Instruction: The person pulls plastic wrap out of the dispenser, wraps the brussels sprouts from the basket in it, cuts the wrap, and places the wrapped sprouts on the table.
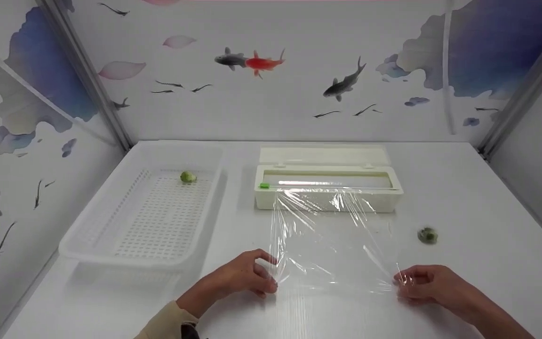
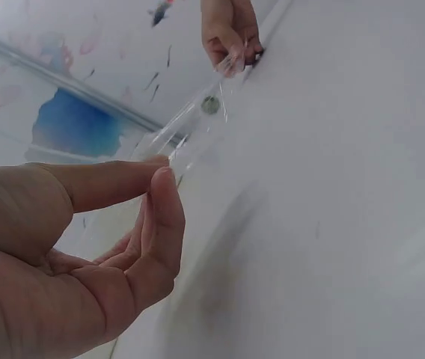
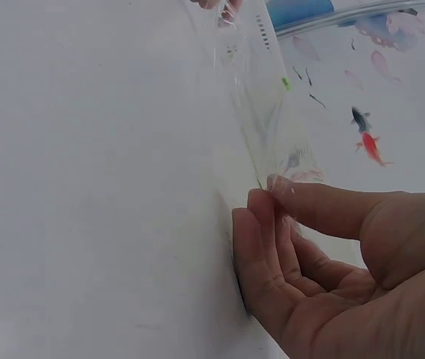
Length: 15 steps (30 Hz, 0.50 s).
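A sheet of clear plastic wrap stretches from a cream dispenser box toward the near side of the table. My left hand pinches its near left corner between thumb and index finger, as the left wrist view shows at the fingertips. At the near right corner, my right hand pinches the film; in the right wrist view its thumb and fingertips meet on it. The box's lid is raised at the back, and a green slider sits at the left of its front edge.
A white perforated basket stands on the left with a small green vegetable piece inside. Another greenish piece, looking wrapped in film, lies on the table to the right of the sheet. Printed panels enclose the table.
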### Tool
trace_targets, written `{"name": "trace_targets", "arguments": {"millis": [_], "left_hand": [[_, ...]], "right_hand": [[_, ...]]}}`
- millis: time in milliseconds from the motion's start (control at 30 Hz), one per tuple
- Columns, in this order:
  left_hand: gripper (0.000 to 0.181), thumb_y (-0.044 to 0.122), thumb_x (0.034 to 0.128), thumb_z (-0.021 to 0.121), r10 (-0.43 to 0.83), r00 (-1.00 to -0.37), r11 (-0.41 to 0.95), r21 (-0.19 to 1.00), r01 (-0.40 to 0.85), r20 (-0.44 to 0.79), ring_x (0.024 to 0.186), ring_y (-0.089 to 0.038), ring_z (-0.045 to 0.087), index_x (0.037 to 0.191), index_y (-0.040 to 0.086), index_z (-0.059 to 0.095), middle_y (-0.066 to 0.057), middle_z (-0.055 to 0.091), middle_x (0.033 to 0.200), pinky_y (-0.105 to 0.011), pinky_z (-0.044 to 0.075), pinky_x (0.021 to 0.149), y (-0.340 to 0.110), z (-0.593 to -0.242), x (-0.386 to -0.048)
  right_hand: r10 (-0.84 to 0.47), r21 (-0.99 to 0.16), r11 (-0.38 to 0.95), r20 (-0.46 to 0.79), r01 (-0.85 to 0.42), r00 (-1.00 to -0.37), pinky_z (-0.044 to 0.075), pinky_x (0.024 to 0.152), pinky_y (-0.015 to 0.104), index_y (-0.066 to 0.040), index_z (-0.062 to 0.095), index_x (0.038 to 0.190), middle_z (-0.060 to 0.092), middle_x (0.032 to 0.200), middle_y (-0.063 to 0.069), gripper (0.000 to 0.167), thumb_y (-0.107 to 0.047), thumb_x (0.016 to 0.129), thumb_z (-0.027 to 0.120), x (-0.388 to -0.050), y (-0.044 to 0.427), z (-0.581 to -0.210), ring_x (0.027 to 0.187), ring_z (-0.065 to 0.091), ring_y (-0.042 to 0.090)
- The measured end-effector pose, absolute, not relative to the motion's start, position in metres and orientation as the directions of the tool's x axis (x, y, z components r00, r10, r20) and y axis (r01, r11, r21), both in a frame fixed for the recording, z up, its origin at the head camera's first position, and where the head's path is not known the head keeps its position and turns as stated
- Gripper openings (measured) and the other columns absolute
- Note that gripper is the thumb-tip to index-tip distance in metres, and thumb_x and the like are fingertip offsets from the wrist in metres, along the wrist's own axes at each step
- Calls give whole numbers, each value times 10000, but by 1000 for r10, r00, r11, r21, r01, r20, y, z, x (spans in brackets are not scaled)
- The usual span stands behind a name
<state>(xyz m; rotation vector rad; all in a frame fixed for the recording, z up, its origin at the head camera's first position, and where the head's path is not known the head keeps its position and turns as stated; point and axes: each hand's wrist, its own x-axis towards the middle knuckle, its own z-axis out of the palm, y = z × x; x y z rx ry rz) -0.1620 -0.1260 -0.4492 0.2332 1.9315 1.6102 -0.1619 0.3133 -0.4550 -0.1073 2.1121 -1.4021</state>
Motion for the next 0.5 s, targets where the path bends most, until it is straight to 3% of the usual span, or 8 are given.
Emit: {"name": "trace_targets", "arguments": {"millis": [200,500], "left_hand": [[336,28,829,767,505,-797,231,942,-244,-330,782,-156,697,1122,-22,609,-97,767,881,-292,611,730,-147,-453,-160],[331,4,819,770,516,-810,197,958,-206,-280,694,-148,702,1108,-65,624,-120,769,857,-304,627,698,-143,-454,-153]], "right_hand": [[-371,-860,454,-421,234,-828,600,796,223,68,605,1254,740,1135,1,482,-215,896,760,-161,313,-453,909,679,62],[-379,-877,428,-395,221,-837,593,802,200,94,588,1270,736,1034,-56,487,-187,905,746,-158,315,-457,899,674,33]]}}
